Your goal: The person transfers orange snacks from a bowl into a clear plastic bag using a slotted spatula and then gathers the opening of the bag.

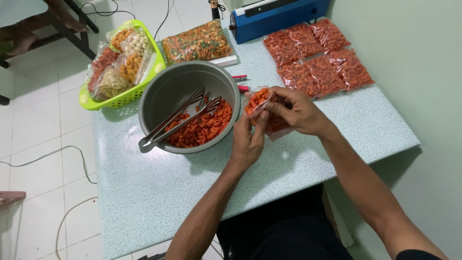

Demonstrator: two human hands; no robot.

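A small clear plastic bag (258,102) filled with orange-red snack pieces is held just right of a grey metal bowl (173,86). My left hand (248,142) grips the bag from below and my right hand (296,111) pinches its upper edge from the right. The bowl holds more of the orange-red snacks (202,129), and metal tongs (178,120) lie across it, handle toward the near-left rim.
Several sealed bags of the same snack (317,58) lie at the table's back right. A blue heat sealer (274,17) stands at the back edge. A mixed snack bag (197,42) and a green basket (120,98) of snack packs are at the back left. Cables run over the floor.
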